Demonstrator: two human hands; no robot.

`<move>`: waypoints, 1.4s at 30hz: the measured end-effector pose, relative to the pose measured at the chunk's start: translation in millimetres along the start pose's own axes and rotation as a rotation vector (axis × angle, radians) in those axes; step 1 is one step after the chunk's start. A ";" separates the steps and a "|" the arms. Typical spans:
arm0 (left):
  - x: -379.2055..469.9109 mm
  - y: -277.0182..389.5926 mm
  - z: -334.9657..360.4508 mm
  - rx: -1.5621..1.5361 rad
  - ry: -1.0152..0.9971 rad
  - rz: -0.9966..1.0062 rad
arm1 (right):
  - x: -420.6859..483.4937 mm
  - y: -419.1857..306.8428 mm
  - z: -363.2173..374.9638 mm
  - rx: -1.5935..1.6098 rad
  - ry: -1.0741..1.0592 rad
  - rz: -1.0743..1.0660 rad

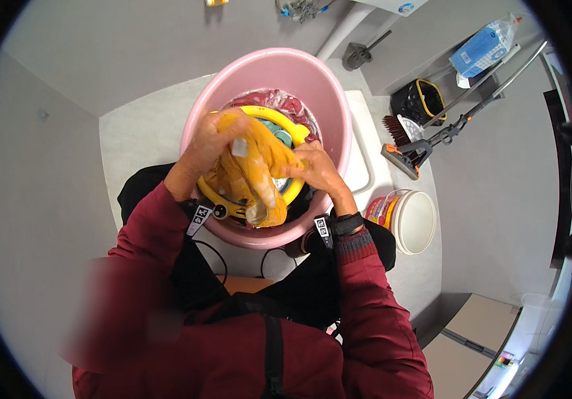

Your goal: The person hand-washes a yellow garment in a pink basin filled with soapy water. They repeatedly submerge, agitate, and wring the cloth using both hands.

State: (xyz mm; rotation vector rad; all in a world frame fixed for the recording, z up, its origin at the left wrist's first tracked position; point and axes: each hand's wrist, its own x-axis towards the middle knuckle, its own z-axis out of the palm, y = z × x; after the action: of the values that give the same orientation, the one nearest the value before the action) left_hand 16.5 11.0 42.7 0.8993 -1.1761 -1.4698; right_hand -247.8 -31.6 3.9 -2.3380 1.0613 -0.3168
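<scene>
My left hand [211, 142] grips the upper left part of a wet mustard-yellow garment [251, 169]. The garment's right edge is pinched in my right hand [316, 164], whose fingers look slightly blurred. A pale label shows on the cloth, which hangs in folds over a yellow ring-shaped rim [286, 119] inside a big pink plastic tub [333, 85]. Behind the garment, green cloth [278, 132] lies within the yellow rim. Dark red cloth [291, 103] sits in sudsy water along the tub's far side. Much of the ring's interior is hidden by the garment.
Right of the tub are a white tray-like floor basin [366, 149] and a lidded white bucket [415, 222]. Farther right stand a broom [405, 128], a squeegee-like floor tool [405, 157] and a lined bin [428, 97]. A toilet brush holder [356, 56] stands near the wall.
</scene>
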 end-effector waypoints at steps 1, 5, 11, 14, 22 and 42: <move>1.9 -3.9 -4.4 -0.244 0.052 -0.038 | -0.4 8.2 2.7 0.258 0.129 0.017; 5.9 -31.2 -4.8 -0.289 0.181 -0.176 | 0.2 21.0 5.9 1.168 0.415 0.523; 11.5 -73.2 18.0 -0.769 0.206 -0.341 | 9.9 -23.0 12.2 1.102 0.583 0.390; 19.0 -85.4 27.4 -0.851 0.232 -0.404 | 14.0 -50.4 23.7 0.965 0.488 0.272; 17.7 -101.8 53.2 -0.579 0.303 -0.468 | 29.9 -77.6 56.7 0.218 0.638 -0.002; 3.2 -44.3 34.3 0.101 -0.007 -0.217 | 25.0 -21.2 -9.6 1.109 0.565 0.414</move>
State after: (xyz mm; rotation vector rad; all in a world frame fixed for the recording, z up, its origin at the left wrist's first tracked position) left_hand -27.6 16.2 8.4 1.1204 -1.1962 -1.5980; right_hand -222.2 -42.6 23.6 -1.0283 1.1464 -1.1027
